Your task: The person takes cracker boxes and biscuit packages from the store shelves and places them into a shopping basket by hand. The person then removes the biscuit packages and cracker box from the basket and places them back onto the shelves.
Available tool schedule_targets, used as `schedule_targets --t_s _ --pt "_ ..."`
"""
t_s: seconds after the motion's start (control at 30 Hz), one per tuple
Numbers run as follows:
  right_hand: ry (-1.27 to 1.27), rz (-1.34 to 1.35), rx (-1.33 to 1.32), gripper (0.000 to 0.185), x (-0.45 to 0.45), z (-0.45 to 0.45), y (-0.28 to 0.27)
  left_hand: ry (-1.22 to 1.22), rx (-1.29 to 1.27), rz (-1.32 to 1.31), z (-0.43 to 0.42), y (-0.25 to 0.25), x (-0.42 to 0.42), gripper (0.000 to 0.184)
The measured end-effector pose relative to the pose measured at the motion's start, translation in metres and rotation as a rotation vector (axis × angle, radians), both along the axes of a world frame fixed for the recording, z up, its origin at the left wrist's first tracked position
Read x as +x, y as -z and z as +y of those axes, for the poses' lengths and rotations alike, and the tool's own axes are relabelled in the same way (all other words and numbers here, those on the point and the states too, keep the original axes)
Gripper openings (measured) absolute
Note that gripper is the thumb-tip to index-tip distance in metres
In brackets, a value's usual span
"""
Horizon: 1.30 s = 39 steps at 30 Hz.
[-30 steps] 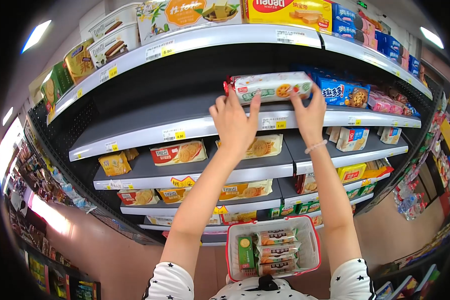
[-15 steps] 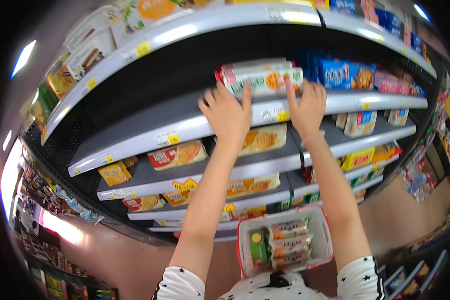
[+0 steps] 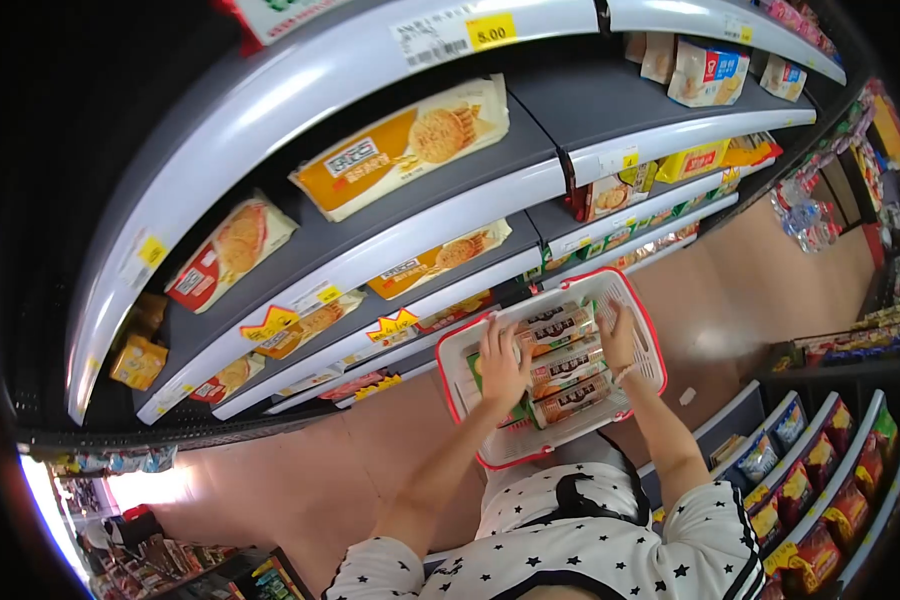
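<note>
A white shopping basket (image 3: 448, 375) with a red rim is in front of my body. In it lie several long biscuit packs (image 3: 567, 364) side by side, with a green pack (image 3: 516, 412) at their left. My left hand (image 3: 502, 362) is inside the basket at the left ends of the biscuit packs, its fingers stretched and apart. At their right ends is my right hand (image 3: 619, 340), fingers extended beside the basket's right wall. Neither hand is plainly wrapped round a pack. The fingertips are partly hidden.
Shelves curve across the front, carrying a yellow biscuit pack (image 3: 405, 146), a red biscuit pack (image 3: 232, 252) and a white bag (image 3: 708, 72). A price label (image 3: 452, 38) is on the upper shelf edge. A rack of snack bags (image 3: 795, 495) stands at the lower right.
Both hands have left the white-and-red biscuit packs on the shelf and come down into the basket. The view has tilted downward, and the basket appears higher in the picture.
</note>
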State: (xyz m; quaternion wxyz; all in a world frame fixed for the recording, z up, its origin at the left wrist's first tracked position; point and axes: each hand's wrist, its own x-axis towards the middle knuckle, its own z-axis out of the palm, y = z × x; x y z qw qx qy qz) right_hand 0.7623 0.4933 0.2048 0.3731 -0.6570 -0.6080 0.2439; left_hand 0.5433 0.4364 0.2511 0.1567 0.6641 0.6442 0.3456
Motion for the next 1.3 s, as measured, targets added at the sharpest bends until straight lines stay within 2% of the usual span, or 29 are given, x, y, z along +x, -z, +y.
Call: schedule_targets --t_s 0.07,0.1,0.13,0.17,0.2,0.23,0.27,0.33,0.4,0.43,0.5,0.53,0.6,0.7,0.77,0.8,0.83,0.9,0.97,1.0,1.07,1.13,1.17,1.2,1.23,1.3 --pt "0.026 -0.078 -0.101 0.044 0.024 -0.013 0.075 -0.116 -0.243 0.014 -0.025 0.064 0.02 0.057" --pt "0.12 0.035 -0.183 0.044 0.036 -0.016 0.111 -0.224 -0.322 -0.01 -0.033 0.09 0.031 0.061" --pt "0.21 0.147 -0.263 0.045 0.043 -0.016 0.114 -0.228 -0.333 -0.024 -0.033 0.1 0.039 0.061" --pt "0.204 0.135 -0.271 0.045 0.049 -0.016 0.118 -0.413 -0.617 -0.203 -0.033 0.109 0.044 0.063" --pt "0.253 0.111 -0.482 0.046 0.049 -0.015 0.123 -0.597 -0.896 -0.379 -0.032 0.117 0.047 0.066" --pt "0.301 0.09 -0.692 0.047 0.048 -0.014 0.119 -0.606 -0.9 -0.381 -0.03 0.129 0.049 0.066" --pt "0.292 0.091 -0.697 0.047 0.05 -0.012 0.116 -0.612 -0.964 -0.431 -0.028 0.14 0.05 0.066" --pt "0.093 0.597 -0.902 0.048 0.056 -0.013 0.115 -0.628 -1.026 -0.474 -0.024 0.157 0.053 0.066" --pt "0.043 0.633 -0.854 0.048 0.055 -0.017 0.122 -0.559 -1.14 -0.306 -0.022 0.167 0.057 0.064" --pt "0.0 0.662 -0.8 0.047 0.055 -0.021 0.127 -0.569 -1.143 -0.303 -0.022 0.165 0.057 0.064" --pt "0.0 0.619 -0.714 0.048 0.05 -0.029 0.133 -0.449 -1.08 -0.409 -0.024 0.153 0.055 0.065" --pt "0.006 0.573 -0.62 0.048 0.047 -0.032 0.131 -0.459 -1.081 -0.41 -0.026 0.148 0.057 0.065" --pt "0.024 0.617 -0.645 0.048 0.048 -0.036 0.124 -0.617 -1.054 -0.595 -0.033 0.136 0.061 0.059" --pt "0.099 0.732 -0.66 0.046 0.044 -0.04 0.111 -0.499 -0.991 -0.712 -0.055 0.176 0.053 0.056" --pt "0.155 0.59 -0.396 0.044 0.048 -0.056 0.147 -0.441 -0.99 -0.671 -0.053 0.148 0.052 0.049" --pt "0.128 0.606 -0.417 0.039 0.048 -0.055 0.135 -0.422 -0.958 -0.758 -0.052 0.122 0.052 0.048" --pt "0.1 0.621 -0.435 0.035 0.049 -0.058 0.116 -0.398 -0.924 -0.846 -0.053 0.102 0.051 0.046" --pt "0.145 0.658 -0.404 0.031 0.034 -0.066 0.057 -0.295 -0.744 -0.772 -0.07 0.099 0.045 0.046" --pt "0.081 0.727 -0.293 0.037 0.019 -0.08 0.029 -0.226 -0.716 -0.667 -0.09 0.089 0.026 0.051" --pt "0.099 0.7 -0.186 0.038 -0.001 -0.089 0.007 -0.197 -0.768 -0.742 -0.103 0.101 0.012 0.056" --pt "0.101 0.681 -0.047 0.039 -0.049 -0.111 -0.033 -0.167 -0.714 -0.827 -0.134 0.114 -0.024 0.052" --pt "0.056 0.268 -0.095 0.044 -0.096 -0.134 -0.062 -0.09 -0.619 -0.938 -0.165 0.105 -0.066 0.045" --pt "0.051 0.284 -0.003 0.047 -0.126 -0.144 -0.066 -0.082 -0.594 -0.945 -0.17 0.068 -0.091 0.045" --pt "0.043 0.278 0.019 0.047 -0.158 -0.151 -0.072 -0.157 -0.553 -1.008 -0.172 0.005 -0.122 0.042" --pt "0.024 0.265 0.079 0.048 -0.187 -0.156 -0.079 -0.23 -0.511 -1.074 -0.175 -0.033 -0.152 0.041" --pt "-0.032 0.245 0.196 0.046 -0.244 -0.164 -0.114 -0.265 -0.356 -1.315 -0.182 -0.063 -0.201 0.04"
